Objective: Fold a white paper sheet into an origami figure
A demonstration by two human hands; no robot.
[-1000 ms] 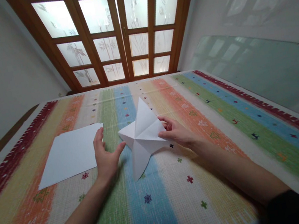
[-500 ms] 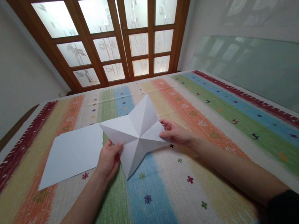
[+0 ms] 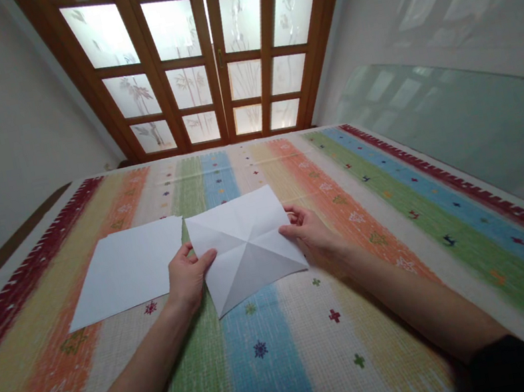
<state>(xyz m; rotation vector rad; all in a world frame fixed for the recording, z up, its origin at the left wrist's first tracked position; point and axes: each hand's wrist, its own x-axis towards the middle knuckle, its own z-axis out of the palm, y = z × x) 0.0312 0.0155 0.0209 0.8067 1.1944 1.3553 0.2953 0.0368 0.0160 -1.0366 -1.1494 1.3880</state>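
A square sheet of white paper is held over the middle of the table, with creases crossing at its centre and running to its corners and edges. My left hand pinches its left edge, thumb on top and fingers underneath. On the opposite edge, my right hand grips the paper the same way, its thumb on the upper face. The sheet is nearly flat, with slight bends along the creases. To the left of it lies a stack of plain white paper, just beyond my left hand.
A striped tablecloth with small stars, crosses and snowflakes covers the table. Wooden doors with frosted panes stand behind the far edge. Along the right side is a pale green glassy panel against the wall.
The paper has opened from a four-pointed star shape into a nearly flat square. Both hands keep hold of its sides and have hardly moved.
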